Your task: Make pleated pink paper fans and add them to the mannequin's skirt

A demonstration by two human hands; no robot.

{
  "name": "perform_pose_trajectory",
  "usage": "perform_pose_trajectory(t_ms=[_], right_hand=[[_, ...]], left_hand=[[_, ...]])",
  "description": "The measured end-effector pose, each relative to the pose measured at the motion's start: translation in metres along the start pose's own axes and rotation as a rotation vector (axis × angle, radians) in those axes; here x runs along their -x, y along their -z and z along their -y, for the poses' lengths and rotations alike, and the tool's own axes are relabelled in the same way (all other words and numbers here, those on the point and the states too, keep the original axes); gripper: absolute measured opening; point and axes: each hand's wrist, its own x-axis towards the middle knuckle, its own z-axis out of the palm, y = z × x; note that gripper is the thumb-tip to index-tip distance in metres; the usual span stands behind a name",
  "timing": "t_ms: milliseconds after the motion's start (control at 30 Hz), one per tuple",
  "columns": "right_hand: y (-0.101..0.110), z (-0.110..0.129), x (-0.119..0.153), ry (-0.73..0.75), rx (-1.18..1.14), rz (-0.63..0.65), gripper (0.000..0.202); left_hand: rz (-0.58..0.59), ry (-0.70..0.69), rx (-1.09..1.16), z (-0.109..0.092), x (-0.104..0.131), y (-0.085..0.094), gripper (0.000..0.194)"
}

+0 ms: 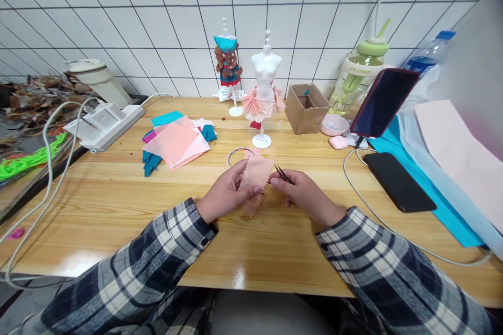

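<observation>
Near the middle of the wooden table, my left hand (230,192) pinches a piece of peach fabric or paper (259,171) with a jagged right edge. Just right of it, my right hand (304,191) is closed around small dark pointed scissors or tweezers (283,174), with its fingertips at the jagged edge. A thin pale ring (231,154) shows behind my left hand. Beyond the hands stands a small white mannequin (266,70) with ruffled peach pieces (255,107) round its hips.
Coloured sheets (176,141) lie left of centre. A dressed mannequin (228,65), cardboard box (308,110), pink dish (335,124) and bottle (357,76) stand behind. Rightward are a propped phone (385,102), a flat phone (400,180) and a cable; a power strip (112,128) is left.
</observation>
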Motion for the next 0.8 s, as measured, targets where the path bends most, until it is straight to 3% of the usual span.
perform_pose_trajectory(t_ms=[267, 600, 800], right_hand=[[-0.002, -0.001, -0.001, -0.048, -0.183, -0.074, 0.032], [-0.010, 0.003, 0.006, 0.018, -0.090, -0.042, 0.039], [-0.005, 0.006, 0.007, -0.101, 0.088, 0.077, 0.053]], left_hand=[[0.096, -0.006, -0.062, 0.002, 0.000, -0.001, 0.049], [-0.126, 0.052, -0.140, -0.001, 0.000, -0.002, 0.032], [-0.181, 0.052, -0.113, -0.005, -0.001, 0.001, 0.033]])
